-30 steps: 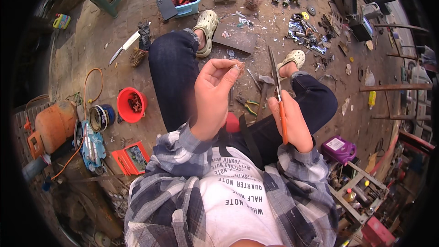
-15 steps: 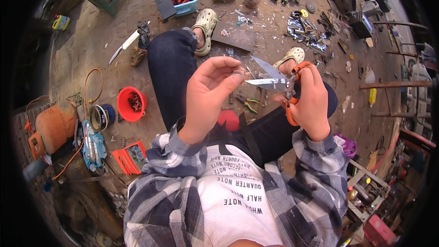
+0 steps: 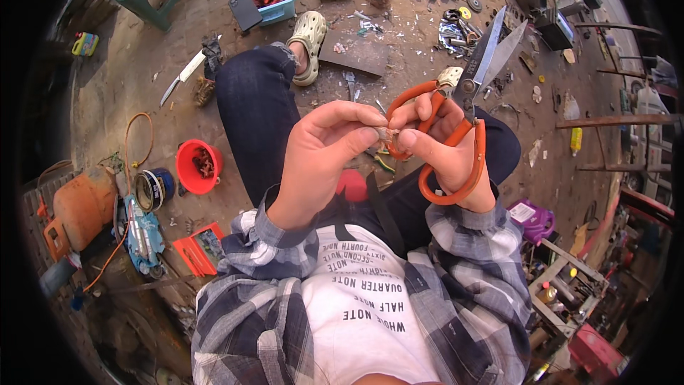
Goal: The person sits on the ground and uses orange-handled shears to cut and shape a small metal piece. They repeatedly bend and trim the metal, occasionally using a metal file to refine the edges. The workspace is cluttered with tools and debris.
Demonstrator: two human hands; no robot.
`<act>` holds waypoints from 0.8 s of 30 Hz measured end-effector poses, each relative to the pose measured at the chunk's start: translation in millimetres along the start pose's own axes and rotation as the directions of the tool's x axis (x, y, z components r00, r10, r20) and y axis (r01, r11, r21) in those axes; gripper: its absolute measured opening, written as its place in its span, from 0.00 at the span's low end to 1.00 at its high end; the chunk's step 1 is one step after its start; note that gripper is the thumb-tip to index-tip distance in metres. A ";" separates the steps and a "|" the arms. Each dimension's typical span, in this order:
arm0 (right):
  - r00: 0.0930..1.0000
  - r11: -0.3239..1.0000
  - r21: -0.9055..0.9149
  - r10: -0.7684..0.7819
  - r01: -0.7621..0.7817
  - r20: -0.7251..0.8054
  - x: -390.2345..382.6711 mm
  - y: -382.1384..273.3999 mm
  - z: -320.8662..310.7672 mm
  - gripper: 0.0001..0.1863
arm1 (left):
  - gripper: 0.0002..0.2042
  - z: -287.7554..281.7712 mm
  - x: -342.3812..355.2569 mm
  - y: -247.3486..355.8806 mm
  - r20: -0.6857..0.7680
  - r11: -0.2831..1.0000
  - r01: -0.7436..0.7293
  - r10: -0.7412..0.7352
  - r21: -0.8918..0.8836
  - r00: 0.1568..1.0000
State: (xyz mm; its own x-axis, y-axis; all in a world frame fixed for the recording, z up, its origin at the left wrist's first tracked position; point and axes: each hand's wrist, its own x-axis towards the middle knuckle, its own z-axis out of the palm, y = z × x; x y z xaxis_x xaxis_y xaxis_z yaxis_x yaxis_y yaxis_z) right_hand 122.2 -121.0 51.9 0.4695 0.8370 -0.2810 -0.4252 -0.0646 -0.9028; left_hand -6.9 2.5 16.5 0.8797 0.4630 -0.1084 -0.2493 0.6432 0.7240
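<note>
My left hand (image 3: 310, 157) pinches a small pale-brown piece (image 3: 388, 135) between thumb and fingertips, in front of my lap. From the other side, my right thumb and a fingertip meet at the same piece; its kind is too small to tell. My right hand (image 3: 450, 162) also keeps hold of a pair of scissors (image 3: 467, 89) with orange handles. The handle loops hang round the fingers, and the slightly parted blades point away to the upper right. Beyond my knees, a blue bin (image 3: 293, 8) holds dark red crayfish-like pieces, and a red bucket (image 3: 187, 184) at left contains similar ones.
A dark board (image 3: 356, 55) lies between my feet. On the left are a knife (image 3: 184, 77), an open tin (image 3: 148, 190) and an orange gas cylinder (image 3: 84, 202). Pliers (image 3: 383, 162) lie beneath my hands. Metal parts (image 3: 459, 34) and a purple jug (image 3: 533, 221) are at right.
The scissors have swung round in my right hand, from pointing left at the piece to pointing away up-right. My right fingertips have come in to the piece at my left hand.
</note>
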 end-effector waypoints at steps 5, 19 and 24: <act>0.998 0.997 0.061 0.040 -0.043 0.057 1.3 -3.7 1.1 0.15 | 0.07 -2.4 0.5 -1.1 0.062 0.988 0.098 -0.091 -0.118 0.994; 0.987 0.987 0.081 -0.146 0.141 0.065 9.6 8.8 -2.8 0.17 | 0.07 -2.8 2.0 -8.2 0.178 0.847 0.303 -0.249 -0.437 0.952; 0.991 0.991 0.060 -0.124 0.122 0.039 10.2 9.4 -4.8 0.17 | 0.07 1.3 1.9 -9.7 0.162 0.873 0.264 -0.216 -0.409 0.963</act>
State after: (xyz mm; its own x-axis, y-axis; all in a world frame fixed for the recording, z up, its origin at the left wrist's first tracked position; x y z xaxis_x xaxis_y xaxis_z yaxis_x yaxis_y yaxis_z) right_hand 126.7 -115.7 39.0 0.4881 0.8591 -0.1538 -0.4106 0.0706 -0.9091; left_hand -2.3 -3.6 10.2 0.9664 0.2084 -0.1506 -0.1507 0.9337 0.3249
